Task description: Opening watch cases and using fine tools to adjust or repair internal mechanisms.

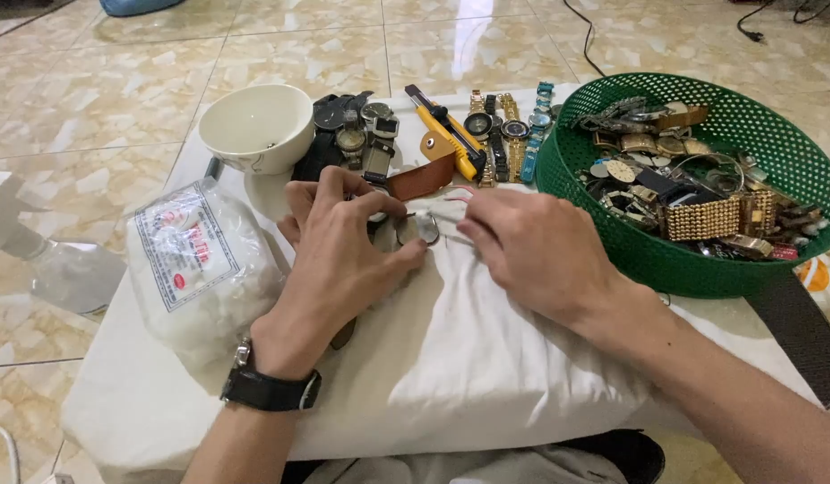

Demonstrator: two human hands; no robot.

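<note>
Work surface: a low table draped in white cloth point(486, 358) on a marbled tile floor. The left hand point(343, 260) pins a small round metal watch case point(426, 229) at the cloth's centre, fingertips closed against its rim. The right hand point(536, 251) pinches white cloth beside the case. The case likely handles as light, rigid and slippery; grip by the rim, not the glass. Adjacent: green plastic basket point(612, 242) of watches, white ceramic bowl point(256, 125), yellow utility knife point(446, 130), bag of cotton wool point(204, 264)
</note>
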